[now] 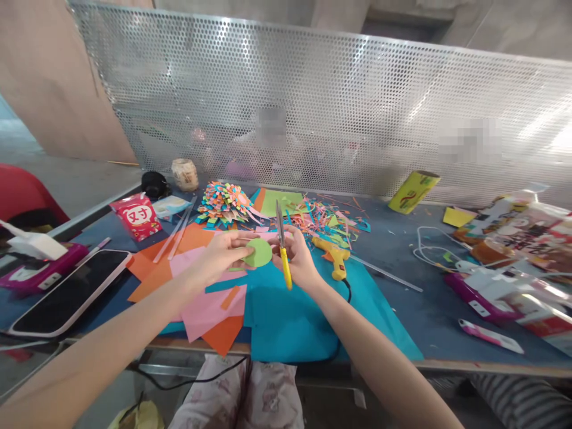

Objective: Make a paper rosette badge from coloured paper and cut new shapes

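Note:
My left hand pinches a round piece of green paper over the middle of the table. Close beside it, my right hand holds a pair of scissors with yellow handles, blades pointing up and away from me. The blades stand just right of the green circle. Beneath my hands lie blue paper, pink paper and orange paper sheets. Behind my hands sits a pile of fringed, curled paper flowers in several colours, next to a heap of thin paper scraps.
A yellow glue gun lies right of my right hand, its cord running down. At left are a phone, a red packet and a purple power strip. A yellow tube stands before the perforated metal screen. A pink-and-white cutter lies right.

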{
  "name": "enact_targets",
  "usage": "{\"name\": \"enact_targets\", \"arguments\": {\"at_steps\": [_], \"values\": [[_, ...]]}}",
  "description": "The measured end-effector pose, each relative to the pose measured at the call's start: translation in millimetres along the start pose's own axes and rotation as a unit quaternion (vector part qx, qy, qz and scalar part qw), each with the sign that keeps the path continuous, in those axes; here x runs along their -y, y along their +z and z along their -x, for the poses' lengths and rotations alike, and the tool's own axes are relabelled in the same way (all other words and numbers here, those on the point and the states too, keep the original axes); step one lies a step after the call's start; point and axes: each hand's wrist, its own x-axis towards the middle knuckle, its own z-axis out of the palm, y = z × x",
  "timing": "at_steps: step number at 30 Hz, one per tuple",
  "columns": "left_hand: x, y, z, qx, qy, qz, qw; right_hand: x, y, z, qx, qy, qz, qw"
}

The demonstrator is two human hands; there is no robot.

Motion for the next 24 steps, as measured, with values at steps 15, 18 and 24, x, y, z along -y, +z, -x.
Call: {"name": "enact_targets", "arguments": {"at_steps": [15, 18, 24], "values": [[25, 3.8, -20, 0.035, 0.015, 0.064, 0.997, -6, 2, 1, -0.025, -0.02, 0.09, 0.995], [24, 4.5, -16, 0.047, 0.024, 0.047, 0.998, -6, 3, 3, -0.03, -0.012, 0.076, 0.997], [22, 6.2, -13, 0.075, 0.044, 0.081, 0.993, -6, 3, 3, -0.038, -0.017, 0.037, 0.998]]}}
